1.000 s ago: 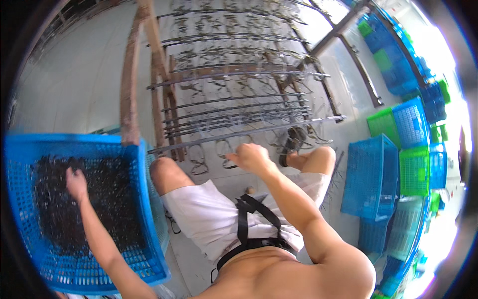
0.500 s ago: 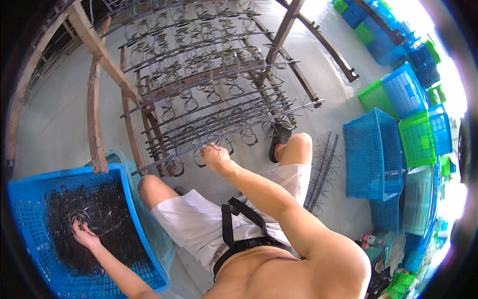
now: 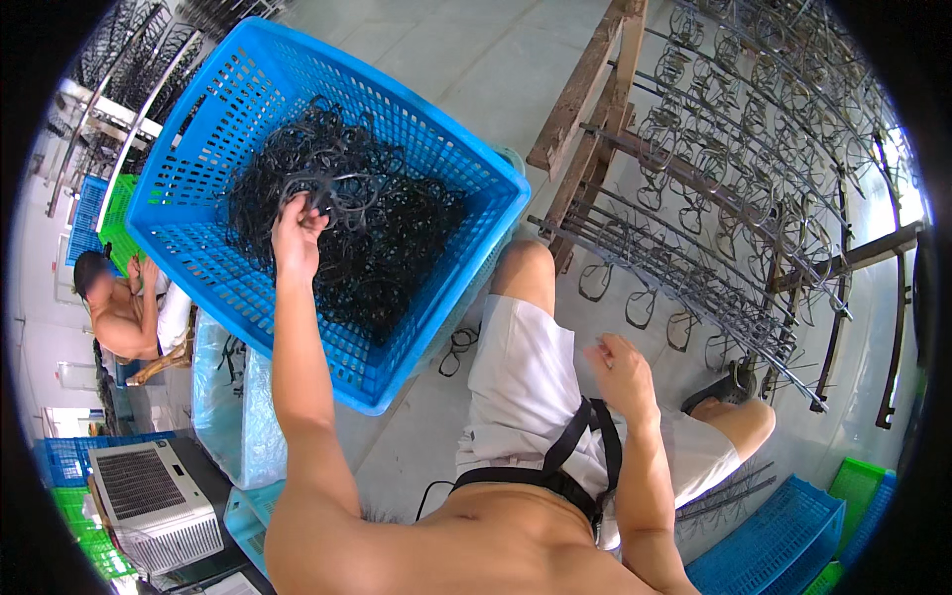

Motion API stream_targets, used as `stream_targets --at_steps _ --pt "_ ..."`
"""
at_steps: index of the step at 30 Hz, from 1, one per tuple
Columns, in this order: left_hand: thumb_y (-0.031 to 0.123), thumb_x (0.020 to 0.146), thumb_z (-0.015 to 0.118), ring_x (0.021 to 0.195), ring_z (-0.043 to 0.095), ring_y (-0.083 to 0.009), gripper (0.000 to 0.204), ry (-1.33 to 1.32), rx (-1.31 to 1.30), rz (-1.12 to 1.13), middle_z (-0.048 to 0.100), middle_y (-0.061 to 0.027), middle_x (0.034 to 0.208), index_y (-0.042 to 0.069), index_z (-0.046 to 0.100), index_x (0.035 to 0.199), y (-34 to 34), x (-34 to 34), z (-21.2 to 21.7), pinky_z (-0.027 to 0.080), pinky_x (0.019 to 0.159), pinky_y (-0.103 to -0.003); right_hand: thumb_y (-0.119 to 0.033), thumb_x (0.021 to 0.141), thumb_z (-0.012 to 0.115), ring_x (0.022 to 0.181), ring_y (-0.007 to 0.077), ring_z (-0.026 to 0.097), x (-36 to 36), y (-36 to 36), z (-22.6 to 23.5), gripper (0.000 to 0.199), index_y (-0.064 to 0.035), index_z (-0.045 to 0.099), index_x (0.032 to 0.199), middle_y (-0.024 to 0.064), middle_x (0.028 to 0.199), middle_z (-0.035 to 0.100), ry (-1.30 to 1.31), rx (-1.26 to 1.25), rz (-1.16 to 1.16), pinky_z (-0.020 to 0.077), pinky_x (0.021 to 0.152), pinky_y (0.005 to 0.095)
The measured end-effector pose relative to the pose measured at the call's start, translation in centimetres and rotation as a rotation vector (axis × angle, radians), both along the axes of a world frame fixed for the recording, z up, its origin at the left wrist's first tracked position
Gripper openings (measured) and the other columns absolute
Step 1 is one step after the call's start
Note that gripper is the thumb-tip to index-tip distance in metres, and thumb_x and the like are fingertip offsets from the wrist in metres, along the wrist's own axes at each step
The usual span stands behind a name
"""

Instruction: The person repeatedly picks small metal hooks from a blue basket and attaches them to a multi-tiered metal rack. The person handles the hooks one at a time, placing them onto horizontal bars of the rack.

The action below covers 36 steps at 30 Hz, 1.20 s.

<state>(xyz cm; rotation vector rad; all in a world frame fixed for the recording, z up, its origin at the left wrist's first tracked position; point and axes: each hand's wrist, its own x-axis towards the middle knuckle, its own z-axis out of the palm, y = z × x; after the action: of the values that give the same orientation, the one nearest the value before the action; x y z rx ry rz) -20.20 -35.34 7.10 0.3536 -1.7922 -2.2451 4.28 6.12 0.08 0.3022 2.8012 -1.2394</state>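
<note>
My left hand (image 3: 297, 241) reaches into a large blue plastic basket (image 3: 458, 149) on my left. Its fingers are closed on a few dark eyeglass frames at the top of a tangled heap of black eyeglass frames (image 3: 387, 223). Above my lap, my right hand (image 3: 625, 375) is apart from everything, fingers loosely bent and spread, with nothing visible in them. Ahead on the right stands a rack (image 3: 587, 99) with wooden posts. Metal rods (image 3: 684, 283) lie across it, and rows of eyeglass frames (image 3: 640, 309) hang from them.
One dark eyeglass frame (image 3: 458, 352) lies on the floor beside the basket. A person (image 3: 127, 312) sits at the far left. Below that are a grey-white boxy appliance (image 3: 159, 506) and a plastic-lined crate (image 3: 230, 407). Blue crates (image 3: 773, 540) and spiky rods (image 3: 729, 496) lie at lower right.
The view has swung left, bringing the basket towards the middle. My right hand has come back from the rack's front rod to above my lap. My left hand stays in the heap.
</note>
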Motion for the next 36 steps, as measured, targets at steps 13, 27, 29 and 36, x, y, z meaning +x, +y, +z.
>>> stream_targets --at_steps 13,27,29,36 --pt "0.014 0.081 0.052 0.043 0.036 -0.0067 0.012 -0.055 0.079 -0.463 0.048 -0.0015 0.063 0.005 0.057 0.088 17.1 13.5 4.9 0.033 0.041 -0.024 -0.012 0.084 0.061 0.110 0.0350 0.041 -6.3 -3.5 9.4 0.051 -0.0030 0.041 0.129 0.0207 0.123 0.038 0.718 -0.405 0.230 0.0397 0.091 0.0372" --pt "0.033 0.093 0.046 0.044 0.034 -0.0089 0.035 -0.056 0.312 -0.949 0.043 -0.0030 0.060 0.008 0.044 0.118 28.5 20.9 3.3 0.035 0.038 -0.023 -0.007 0.079 0.064 0.065 0.0287 0.048 3.6 3.4 5.2 0.024 -0.0017 0.055 0.101 0.0120 0.076 0.050 0.752 -0.431 -0.011 0.0406 0.060 0.0344" --pt "0.053 0.092 0.038 0.046 0.037 -0.0098 0.053 -0.173 0.457 -1.001 0.049 -0.0052 0.063 0.008 0.047 0.119 28.2 21.2 2.6 0.037 0.041 -0.024 -0.005 0.082 0.061 0.065 0.0242 0.048 4.5 3.6 4.8 0.021 -0.0009 0.055 0.101 0.0101 0.075 0.049 0.735 -0.525 -0.050 0.0403 0.058 0.0317" --pt "0.027 0.096 0.042 0.053 0.040 -0.0090 0.023 -0.098 0.318 -0.775 0.043 -0.0010 0.061 0.007 0.050 0.106 26.4 19.3 3.3 0.030 0.041 -0.018 -0.012 0.093 0.050 0.056 0.0068 0.045 4.1 1.4 4.4 0.015 -0.0008 0.053 0.102 0.0013 0.071 0.049 0.571 -1.275 -0.126 0.0383 0.050 0.0219"
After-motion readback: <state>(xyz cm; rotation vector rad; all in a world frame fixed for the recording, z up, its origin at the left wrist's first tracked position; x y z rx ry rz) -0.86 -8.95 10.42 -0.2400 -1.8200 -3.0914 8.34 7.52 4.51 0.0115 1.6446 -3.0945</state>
